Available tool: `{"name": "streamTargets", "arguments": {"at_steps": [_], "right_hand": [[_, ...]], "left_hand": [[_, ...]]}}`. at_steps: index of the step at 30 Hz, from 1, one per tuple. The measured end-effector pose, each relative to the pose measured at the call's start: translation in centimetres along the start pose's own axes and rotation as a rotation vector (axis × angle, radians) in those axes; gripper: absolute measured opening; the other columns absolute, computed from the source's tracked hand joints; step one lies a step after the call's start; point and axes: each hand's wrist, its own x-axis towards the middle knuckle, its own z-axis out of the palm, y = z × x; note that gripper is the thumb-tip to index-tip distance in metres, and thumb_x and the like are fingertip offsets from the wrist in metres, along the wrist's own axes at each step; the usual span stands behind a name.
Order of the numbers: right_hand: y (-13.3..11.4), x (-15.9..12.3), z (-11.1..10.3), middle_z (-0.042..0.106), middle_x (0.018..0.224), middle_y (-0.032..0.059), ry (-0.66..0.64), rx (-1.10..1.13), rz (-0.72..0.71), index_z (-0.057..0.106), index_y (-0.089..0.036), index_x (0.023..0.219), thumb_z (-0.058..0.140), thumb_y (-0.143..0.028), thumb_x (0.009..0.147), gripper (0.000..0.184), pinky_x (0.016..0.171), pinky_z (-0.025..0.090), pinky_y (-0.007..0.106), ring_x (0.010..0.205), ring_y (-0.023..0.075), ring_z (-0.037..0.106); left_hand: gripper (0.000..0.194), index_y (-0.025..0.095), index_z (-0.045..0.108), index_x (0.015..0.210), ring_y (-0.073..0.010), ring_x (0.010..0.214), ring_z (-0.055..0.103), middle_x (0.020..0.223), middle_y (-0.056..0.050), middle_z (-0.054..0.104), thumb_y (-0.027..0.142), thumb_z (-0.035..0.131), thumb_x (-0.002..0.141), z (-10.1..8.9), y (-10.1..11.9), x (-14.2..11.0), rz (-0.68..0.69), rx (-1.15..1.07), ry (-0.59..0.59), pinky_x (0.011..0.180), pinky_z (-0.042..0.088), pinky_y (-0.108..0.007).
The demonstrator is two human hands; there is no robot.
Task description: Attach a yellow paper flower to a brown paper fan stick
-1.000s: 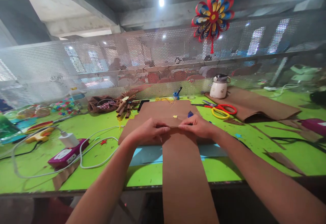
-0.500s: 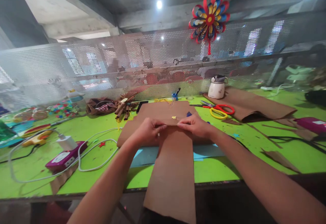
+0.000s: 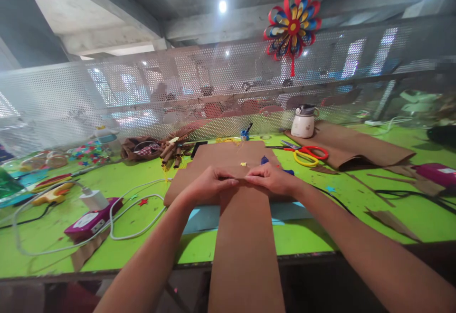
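Note:
A long strip of brown kraft paper (image 3: 245,246) runs from my fingers down over the table's front edge. My left hand (image 3: 215,182) pinches its far end on the left, thumb and fingers closed. Close beside it, my right hand (image 3: 269,178) pinches the same end on the right. Beneath both hands lie larger brown paper sheets (image 3: 231,152), on top of light blue paper (image 3: 201,220). A small yellow scrap (image 3: 243,164) sits just beyond my fingertips. Part of a dark blue object (image 3: 264,160) shows behind my right hand.
Scissors (image 3: 306,156) with red and yellow handles lie to the right, near a white flask (image 3: 302,122) and folded brown paper (image 3: 359,147). At left are a purple power strip (image 3: 90,220) with a white cable and rolled brown paper tubes (image 3: 173,154). A perforated screen (image 3: 142,94) stands behind.
My hands have drawn slightly closer together and a little toward me along the paper's end. The strip's lower part has shifted to the right and hangs further out of view.

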Motion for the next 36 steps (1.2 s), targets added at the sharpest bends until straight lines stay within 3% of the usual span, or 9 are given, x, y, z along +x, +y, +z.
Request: {"name": "streamTargets", "arguments": {"at_steps": [8,15,17,22,25,28,31,36], "right_hand": [[-0.6,-0.6,-1.1,0.045,0.044,-0.0049,0.006,-0.005,0.128,0.05,-0.015,0.06,0.047,-0.048,0.082,0.04,0.044,0.025,0.021,0.04,0.0062,0.037],[0.1,-0.7,-1.2,0.046,0.045,-0.0048,-0.033,0.135,0.152,0.05,-0.015,0.061,0.048,-0.052,0.08,0.042,0.043,0.03,0.021,0.039,0.0067,0.043],[0.6,-0.5,-1.3,0.05,0.052,-0.0028,-0.018,0.257,0.134,0.055,-0.013,0.068,0.048,-0.051,0.081,0.041,0.045,0.035,0.021,0.043,0.0077,0.046],[0.9,-0.2,-0.8,0.059,0.071,0.0017,0.172,0.43,0.064,0.059,-0.013,0.105,0.053,-0.039,0.082,0.035,0.058,0.043,0.023,0.06,0.0098,0.054],[-0.1,-0.4,-0.2,0.063,0.089,0.0034,0.068,0.443,-0.005,0.05,-0.022,0.123,0.06,-0.032,0.078,0.047,0.065,0.045,0.025,0.076,0.0134,0.058],[-1.0,-0.6,0.2,0.064,0.096,0.0051,0.007,0.361,-0.075,0.058,-0.021,0.115,0.063,-0.03,0.076,0.041,0.072,0.046,0.027,0.084,0.0165,0.058],[-1.1,-0.7,0.2,0.062,0.099,0.0068,0.042,0.308,-0.167,0.067,-0.017,0.097,0.064,-0.03,0.075,0.026,0.078,0.044,0.029,0.089,0.0176,0.057],[-0.3,-0.4,0.1,0.062,0.094,0.0061,0.049,0.405,-0.172,0.064,-0.015,0.094,0.061,-0.032,0.078,0.024,0.083,0.043,0.031,0.089,0.0161,0.056]], "left_hand": [[0.031,0.01,0.069,0.083,-0.0109,0.057,0.047,0.068,-0.004,0.062,0.038,0.058,0.076,0.2,-0.1,-0.4,-0.148,-0.215,0.062,0.052,0.034,-0.022],[0.03,0.012,0.058,0.066,-0.0084,0.053,0.041,0.055,0.002,0.047,0.039,0.054,0.079,-0.4,0.1,-0.7,-0.124,-0.356,-0.035,0.053,0.032,-0.022],[0.026,0.013,0.059,0.071,-0.0091,0.057,0.043,0.059,0.002,0.05,0.037,0.054,0.08,-0.6,0.1,-0.7,-0.115,-0.382,-0.01,0.056,0.033,-0.023],[0.024,0.011,0.061,0.081,-0.0094,0.062,0.045,0.067,0.0,0.053,0.034,0.057,0.079,-0.6,-0.2,-0.8,-0.119,-0.503,0.015,0.059,0.035,-0.022],[0.021,0.011,0.059,0.083,-0.0111,0.068,0.05,0.073,-0.002,0.055,0.031,0.06,0.077,0.0,-0.5,-0.6,-0.136,-0.737,-0.061,0.065,0.038,-0.024],[0.019,0.012,0.057,0.081,-0.0085,0.06,0.046,0.065,0.001,0.049,0.03,0.063,0.076,0.7,-0.7,-0.4,-0.138,-0.815,-0.118,0.059,0.037,-0.022],[0.021,0.012,0.057,0.083,-0.006,0.053,0.04,0.06,0.003,0.044,0.032,0.061,0.078,1.2,-0.6,-0.2,-0.148,-0.797,-0.15,0.053,0.034,-0.019],[0.032,0.012,0.062,0.094,-0.01,0.061,0.051,0.074,-0.003,0.059,0.037,0.064,0.074,1.4,-0.3,0.0,-0.192,-0.669,-0.229,0.062,0.041,-0.024]]}}
